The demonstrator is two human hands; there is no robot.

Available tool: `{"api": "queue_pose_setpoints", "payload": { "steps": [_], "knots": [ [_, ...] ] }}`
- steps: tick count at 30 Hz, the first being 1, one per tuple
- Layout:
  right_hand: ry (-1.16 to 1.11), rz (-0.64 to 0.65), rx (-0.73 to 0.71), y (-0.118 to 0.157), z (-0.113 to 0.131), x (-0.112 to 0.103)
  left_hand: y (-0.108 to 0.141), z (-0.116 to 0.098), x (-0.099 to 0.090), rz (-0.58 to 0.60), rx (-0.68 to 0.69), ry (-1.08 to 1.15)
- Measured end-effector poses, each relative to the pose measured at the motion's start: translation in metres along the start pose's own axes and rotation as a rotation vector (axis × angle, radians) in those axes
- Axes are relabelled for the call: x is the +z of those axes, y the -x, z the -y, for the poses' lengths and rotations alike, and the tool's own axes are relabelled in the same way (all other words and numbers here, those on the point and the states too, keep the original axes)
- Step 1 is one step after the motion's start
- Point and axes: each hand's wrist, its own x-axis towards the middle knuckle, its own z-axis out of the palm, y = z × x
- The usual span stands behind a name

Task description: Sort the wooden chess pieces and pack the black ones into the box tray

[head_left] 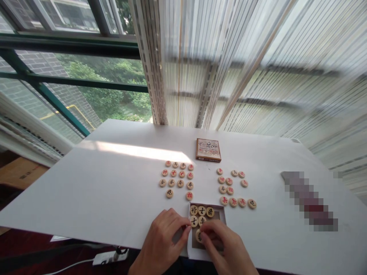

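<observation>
An open white box tray point(223, 214) lies at the table's near edge, holding several round wooden Chinese chess pieces with black characters. My left hand point(164, 238) is closed, thumb and index finger at the tray's left wall, right beside a black-lettered piece point(194, 221). Over the tray's lower right, my right hand point(228, 244) has its thumb and index finger on another Chinese chess piece point(198, 235), which they partly cover. Two rows of pieces sit at the tray's far end, with a piece point(210, 212) in the far right corner.
Rows of red and black pieces point(180, 183) lie on the white table point(100, 194) beyond the tray, with a looser group point(233, 202) to the right. A Chinese chess box lid point(208, 150) lies behind them. A pixelated object point(309, 202) is far right. A power strip point(110, 258) sits below the table.
</observation>
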Motion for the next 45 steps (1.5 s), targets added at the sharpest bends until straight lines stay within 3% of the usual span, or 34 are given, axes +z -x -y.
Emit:
{"api": "queue_pose_setpoints", "payload": {
  "steps": [8,17,23,30,45],
  "knots": [
    [0.042,0.050,0.013,-0.004,-0.003,0.012,0.002,0.001,0.001,0.018,0.005,0.006],
    [0.271,-0.018,-0.065,0.003,-0.025,0.023,0.002,0.003,0.002,0.019,0.012,0.008],
    [0.326,0.119,-0.143,0.007,-0.022,0.009,0.003,0.003,0.004,-0.006,0.026,0.017],
    [0.356,0.187,-0.087,0.001,-0.017,0.008,0.003,0.003,0.004,-0.005,0.022,0.020],
    [0.337,0.079,-0.144,0.002,-0.022,0.014,0.005,0.004,0.004,0.049,0.016,0.010]
  ]
}}
